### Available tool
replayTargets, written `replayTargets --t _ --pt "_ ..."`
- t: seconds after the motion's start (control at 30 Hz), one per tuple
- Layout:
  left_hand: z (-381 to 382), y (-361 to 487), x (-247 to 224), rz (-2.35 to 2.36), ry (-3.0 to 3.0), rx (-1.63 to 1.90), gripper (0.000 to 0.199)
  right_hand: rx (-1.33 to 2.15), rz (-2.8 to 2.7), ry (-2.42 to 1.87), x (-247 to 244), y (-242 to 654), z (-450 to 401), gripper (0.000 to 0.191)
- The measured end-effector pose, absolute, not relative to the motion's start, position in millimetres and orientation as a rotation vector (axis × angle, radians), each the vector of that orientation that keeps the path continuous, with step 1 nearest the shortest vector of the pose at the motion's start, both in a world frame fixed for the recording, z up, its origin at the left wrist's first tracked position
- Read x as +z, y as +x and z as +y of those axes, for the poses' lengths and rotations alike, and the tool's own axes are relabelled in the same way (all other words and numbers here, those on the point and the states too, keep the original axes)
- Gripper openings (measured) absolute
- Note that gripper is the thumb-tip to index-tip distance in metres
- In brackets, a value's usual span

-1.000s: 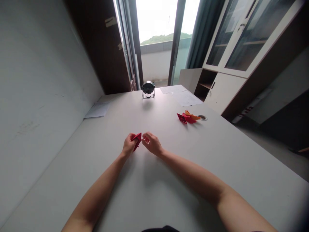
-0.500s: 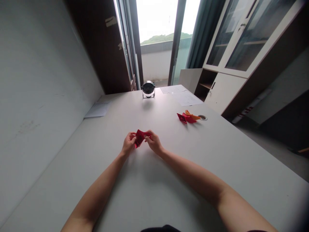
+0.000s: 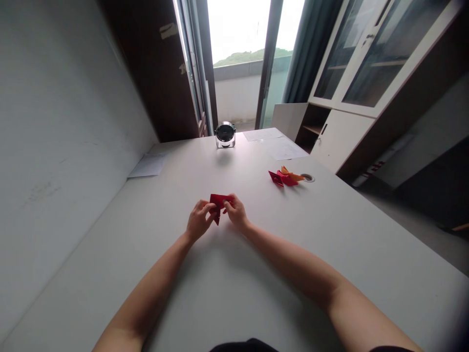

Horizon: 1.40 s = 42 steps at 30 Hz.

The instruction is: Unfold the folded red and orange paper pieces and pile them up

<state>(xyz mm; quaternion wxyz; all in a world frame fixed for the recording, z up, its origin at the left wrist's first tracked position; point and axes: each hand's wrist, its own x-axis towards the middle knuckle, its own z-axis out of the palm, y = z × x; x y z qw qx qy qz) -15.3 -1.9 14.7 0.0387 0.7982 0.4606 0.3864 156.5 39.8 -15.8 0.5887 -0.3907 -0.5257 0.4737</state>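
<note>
Support for the small, sharply creased piece of red paper (image 3: 219,199) is now given from both ends: a second ago it was held by the left hand (image 3: 198,219) alone, with the right hand (image 3: 236,212) curled beside it and apart. Since then the paper has also been turned, so that a long edge is shown along the top and a point is hung below, between the hands. For the folding work, both ends can thus be steadied at once, and the creases seem within easier reach.

Both forearms are stretched forward over the smooth white table (image 3: 234,293) and brought together at the paper. At its left end, the left thumb and fingers are nearly closed, though how firmly cannot be told. At its right end, the paper is pinched by the right thumb against bent fingers, partly hidden. Farther off to the right, a cluster of folded red and orange paper pieces (image 3: 287,179) is left lying, untouched.
</note>
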Motion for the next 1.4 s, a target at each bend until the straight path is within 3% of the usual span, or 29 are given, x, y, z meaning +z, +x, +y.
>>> replayTargets --t 0.6,0.83,1.17,1.4 --pt "-3.2 -14.1 17.6 1.283 2.643 1.012 0.016 1.24 -1.164 -0.863 -22.1 156.9 45.3 0.019" --pt "-10.6 -11.2 22.2 1.322 2.535 1.127 0.018 1.221 -1.133 -0.916 -20.6 160.6 49.4 0.02" --pt "-11.8 -3.5 26.0 1.247 1.648 1.712 0.016 1.229 -0.986 -0.905 -20.6 166.3 57.9 0.031" --pt "1.3 -4.4 15.6 0.931 1.257 1.628 0.02 1.269 -0.868 -0.926 -19.0 170.6 60.4 0.036"
